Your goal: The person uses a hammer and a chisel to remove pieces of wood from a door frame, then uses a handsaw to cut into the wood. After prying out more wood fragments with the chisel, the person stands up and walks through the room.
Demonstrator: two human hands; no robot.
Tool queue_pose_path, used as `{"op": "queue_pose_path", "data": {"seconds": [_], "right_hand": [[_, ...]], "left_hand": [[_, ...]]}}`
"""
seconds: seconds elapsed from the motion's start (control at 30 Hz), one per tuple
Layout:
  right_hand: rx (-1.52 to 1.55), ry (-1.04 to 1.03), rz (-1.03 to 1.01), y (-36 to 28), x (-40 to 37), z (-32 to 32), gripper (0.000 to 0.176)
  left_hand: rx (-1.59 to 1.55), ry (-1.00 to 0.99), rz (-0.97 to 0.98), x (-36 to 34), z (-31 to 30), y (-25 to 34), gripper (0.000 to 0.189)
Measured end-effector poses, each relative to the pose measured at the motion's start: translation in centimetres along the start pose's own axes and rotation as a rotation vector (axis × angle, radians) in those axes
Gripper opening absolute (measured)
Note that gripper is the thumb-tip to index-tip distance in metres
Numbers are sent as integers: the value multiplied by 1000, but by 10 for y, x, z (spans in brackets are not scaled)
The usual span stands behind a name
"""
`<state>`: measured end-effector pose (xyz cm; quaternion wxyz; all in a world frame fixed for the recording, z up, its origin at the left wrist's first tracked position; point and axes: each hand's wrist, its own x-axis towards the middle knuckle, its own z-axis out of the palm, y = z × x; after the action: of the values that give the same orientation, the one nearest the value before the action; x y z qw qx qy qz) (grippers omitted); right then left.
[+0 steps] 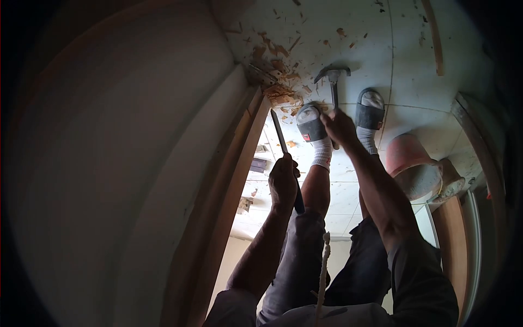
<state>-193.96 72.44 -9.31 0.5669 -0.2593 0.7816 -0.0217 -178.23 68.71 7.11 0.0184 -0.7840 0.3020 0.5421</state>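
Note:
My left hand (283, 182) is wrapped round a chisel (279, 132), a long narrow bar whose far tip meets the end of a wooden door frame (242, 144). The chisel's other end sticks out below the hand toward my knee. My right hand (339, 128) grips a claw hammer (334, 82) by its handle, with the metal head pointing away from me, apart from the chisel. Wood chips (280, 97) lie in a heap at the foot of the frame, just past the chisel tip.
A grey wall (120, 152) fills the left side. My sandalled feet stand on a tiled floor (414, 82) strewn with chips. To the right are a reddish bucket (407, 152) and another container (451, 177) beside it. A thin wood strip (434, 41) lies at the top right.

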Motion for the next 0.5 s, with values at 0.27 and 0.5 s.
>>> {"op": "queue_pose_path", "data": {"seconds": [0.27, 0.5], "right_hand": [[720, -401, 81, -116, -201, -40, 39], [832, -407, 294, -196, -207, -92, 47]], "left_hand": [[-389, -50, -174, -44, -27, 60, 39], [-139, -88, -89, -36, -61, 89, 32]]}}
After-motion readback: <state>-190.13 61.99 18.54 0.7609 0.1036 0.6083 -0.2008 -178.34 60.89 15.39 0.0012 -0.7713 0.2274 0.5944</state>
